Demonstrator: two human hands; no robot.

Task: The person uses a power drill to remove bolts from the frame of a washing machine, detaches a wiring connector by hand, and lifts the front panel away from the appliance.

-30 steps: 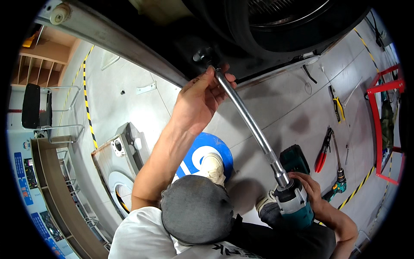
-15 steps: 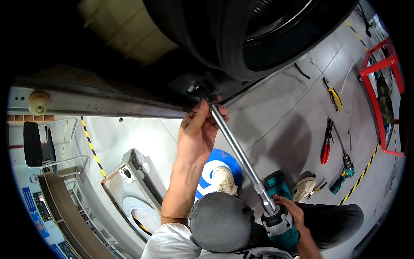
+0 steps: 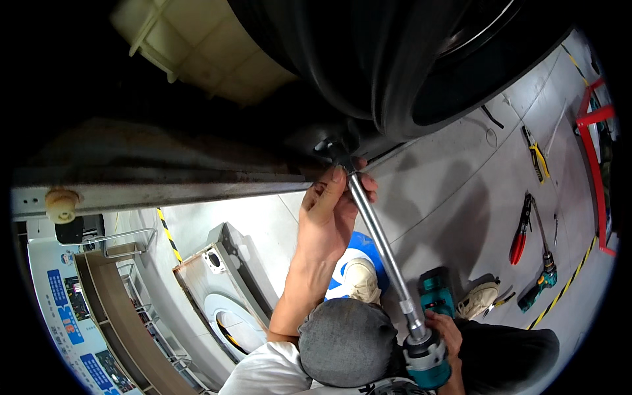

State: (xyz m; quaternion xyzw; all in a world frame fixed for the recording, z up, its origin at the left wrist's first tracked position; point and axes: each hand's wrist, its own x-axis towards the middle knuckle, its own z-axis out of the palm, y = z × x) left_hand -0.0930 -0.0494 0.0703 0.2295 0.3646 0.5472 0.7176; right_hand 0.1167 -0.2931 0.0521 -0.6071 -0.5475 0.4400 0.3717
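My left hand pinches the far end of a long chrome extension bar, thumb and fingers closed round it. A dark socket on that end points into the dark underside of a front-loading washing machine, beside a small shiny fitting. Whether the socket touches the fitting, I cannot tell. The bar's near end fits into a teal and black power wrench. My right hand is closed on the wrench's handle side, its fingers partly hidden. A black rubber door gasket hangs above my left hand.
A rusty metal cabinet edge crosses left of my left hand. On the floor at right lie red-handled pliers, yellow-handled pliers and a teal drill. A removed panel lies at left; a red frame stands far right.
The whole view has shifted, so most things appear farther right and lower. The bar slants more steeply in the picture. Both hands keep their holds.
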